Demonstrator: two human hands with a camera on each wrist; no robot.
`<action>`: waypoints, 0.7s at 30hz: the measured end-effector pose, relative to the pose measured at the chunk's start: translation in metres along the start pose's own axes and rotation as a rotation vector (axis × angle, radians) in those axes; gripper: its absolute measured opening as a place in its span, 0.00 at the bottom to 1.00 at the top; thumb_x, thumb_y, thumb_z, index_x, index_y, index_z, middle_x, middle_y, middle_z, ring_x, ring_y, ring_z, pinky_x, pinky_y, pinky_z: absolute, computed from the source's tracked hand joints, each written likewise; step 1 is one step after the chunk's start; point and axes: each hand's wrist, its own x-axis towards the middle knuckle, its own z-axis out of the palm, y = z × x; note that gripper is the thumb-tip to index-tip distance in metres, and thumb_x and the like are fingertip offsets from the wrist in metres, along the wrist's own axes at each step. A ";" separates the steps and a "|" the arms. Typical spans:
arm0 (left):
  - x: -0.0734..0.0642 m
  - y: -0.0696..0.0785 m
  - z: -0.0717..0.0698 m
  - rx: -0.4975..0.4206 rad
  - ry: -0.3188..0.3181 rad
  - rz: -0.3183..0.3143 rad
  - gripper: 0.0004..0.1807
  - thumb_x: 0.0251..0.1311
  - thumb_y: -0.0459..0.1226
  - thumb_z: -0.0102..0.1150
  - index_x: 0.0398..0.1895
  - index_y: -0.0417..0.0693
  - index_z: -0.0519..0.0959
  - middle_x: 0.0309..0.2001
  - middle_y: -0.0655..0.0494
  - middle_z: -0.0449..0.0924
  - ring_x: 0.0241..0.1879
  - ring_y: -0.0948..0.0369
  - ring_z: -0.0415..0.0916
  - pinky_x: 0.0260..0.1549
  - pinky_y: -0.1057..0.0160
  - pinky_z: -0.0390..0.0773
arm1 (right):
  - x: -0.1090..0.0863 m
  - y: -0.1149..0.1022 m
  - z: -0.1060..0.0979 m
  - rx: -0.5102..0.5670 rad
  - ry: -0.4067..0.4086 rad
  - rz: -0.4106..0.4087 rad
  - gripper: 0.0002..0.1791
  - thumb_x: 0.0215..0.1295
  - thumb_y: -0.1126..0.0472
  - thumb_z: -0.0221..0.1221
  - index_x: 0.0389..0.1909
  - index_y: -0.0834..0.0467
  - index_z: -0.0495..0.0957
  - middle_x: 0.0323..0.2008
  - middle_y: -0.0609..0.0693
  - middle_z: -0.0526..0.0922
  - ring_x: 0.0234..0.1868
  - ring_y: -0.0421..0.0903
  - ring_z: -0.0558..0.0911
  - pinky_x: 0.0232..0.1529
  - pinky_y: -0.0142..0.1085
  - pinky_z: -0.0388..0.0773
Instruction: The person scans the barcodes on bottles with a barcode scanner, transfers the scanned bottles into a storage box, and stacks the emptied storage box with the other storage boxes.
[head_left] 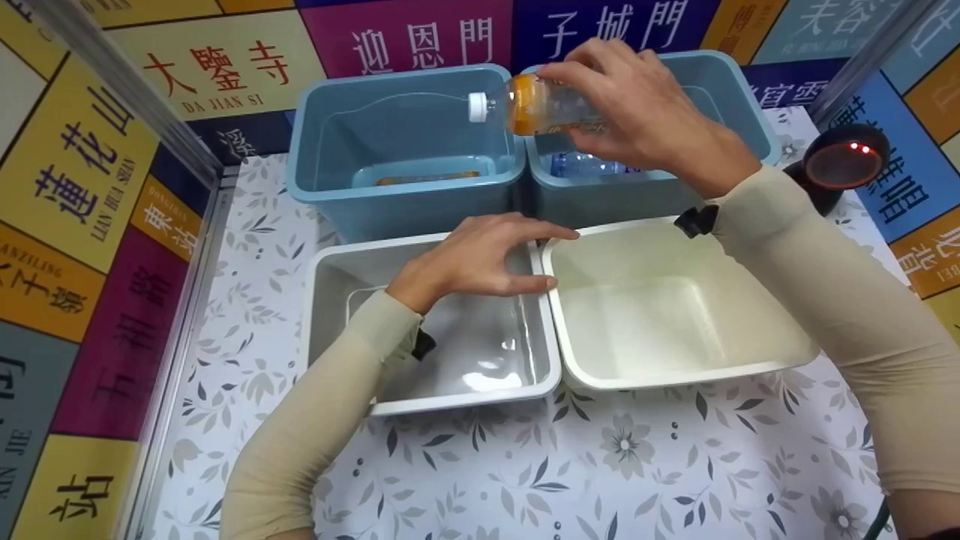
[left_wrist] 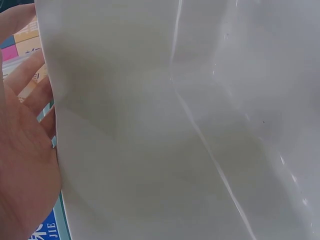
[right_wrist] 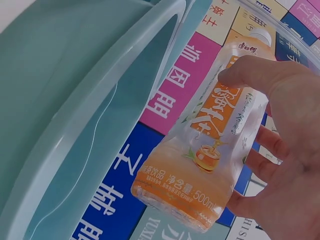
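My right hand [head_left: 637, 112] grips a plastic drink bottle [head_left: 529, 105] with an orange and white label and a white cap. It holds the bottle sideways above the right blue bin [head_left: 600, 199], cap toward the left blue bin [head_left: 405, 210]. In the right wrist view, thumb and fingers wrap the bottle [right_wrist: 200, 140], whose label reads 500ml. My left hand [head_left: 487, 255] is spread over the grey bin [head_left: 465, 401], its thumb and index finger extended to the rims where that bin meets the cream bin [head_left: 690, 377]. Nothing is in its grasp.
An orange-labelled item [head_left: 427, 178] lies in the left blue bin, and a clear bottle with blue [head_left: 585, 165] in the right one. A round black device [head_left: 847, 165] with red lights stands at right. Lettered panels [head_left: 225, 67] enclose the flower-patterned table [head_left: 622, 465].
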 end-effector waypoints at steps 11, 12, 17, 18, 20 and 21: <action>0.001 0.000 -0.002 -0.045 -0.018 -0.049 0.34 0.54 0.74 0.51 0.67 0.87 0.68 0.65 0.85 0.70 0.62 0.70 0.68 0.60 0.52 0.72 | 0.021 -0.014 0.010 0.017 -0.004 -0.053 0.38 0.66 0.54 0.64 0.75 0.38 0.61 0.68 0.54 0.69 0.68 0.56 0.67 0.68 0.57 0.64; 0.001 0.001 -0.003 -0.046 -0.018 -0.053 0.35 0.54 0.74 0.51 0.67 0.87 0.68 0.64 0.85 0.70 0.61 0.70 0.68 0.60 0.52 0.72 | 0.023 -0.016 0.011 0.019 -0.008 -0.058 0.38 0.66 0.54 0.64 0.75 0.38 0.61 0.68 0.54 0.69 0.68 0.56 0.67 0.68 0.57 0.64; 0.000 0.000 -0.003 -0.044 -0.016 -0.056 0.35 0.53 0.74 0.52 0.67 0.87 0.68 0.64 0.86 0.69 0.62 0.71 0.68 0.59 0.52 0.72 | 0.032 -0.022 0.016 0.005 -0.022 -0.090 0.38 0.66 0.53 0.64 0.75 0.39 0.62 0.67 0.55 0.70 0.67 0.57 0.68 0.65 0.58 0.66; 0.000 0.000 -0.003 -0.043 -0.016 -0.056 0.35 0.53 0.74 0.52 0.67 0.87 0.68 0.64 0.87 0.69 0.62 0.71 0.68 0.59 0.52 0.72 | 0.034 -0.024 0.017 0.001 -0.026 -0.093 0.38 0.66 0.53 0.64 0.75 0.39 0.61 0.67 0.55 0.70 0.66 0.58 0.68 0.65 0.58 0.66; 0.000 0.000 -0.003 -0.040 -0.016 -0.053 0.35 0.53 0.74 0.52 0.67 0.87 0.68 0.64 0.87 0.69 0.62 0.71 0.68 0.59 0.52 0.72 | 0.036 -0.025 0.018 -0.004 -0.031 -0.096 0.38 0.66 0.52 0.64 0.75 0.39 0.61 0.67 0.56 0.70 0.66 0.58 0.68 0.66 0.58 0.66; 0.000 0.000 -0.003 -0.039 -0.017 -0.053 0.35 0.53 0.74 0.52 0.67 0.87 0.68 0.64 0.87 0.69 0.63 0.71 0.68 0.60 0.52 0.72 | 0.038 -0.026 0.018 -0.006 -0.033 -0.097 0.38 0.66 0.52 0.64 0.75 0.39 0.61 0.67 0.55 0.70 0.67 0.57 0.68 0.66 0.58 0.65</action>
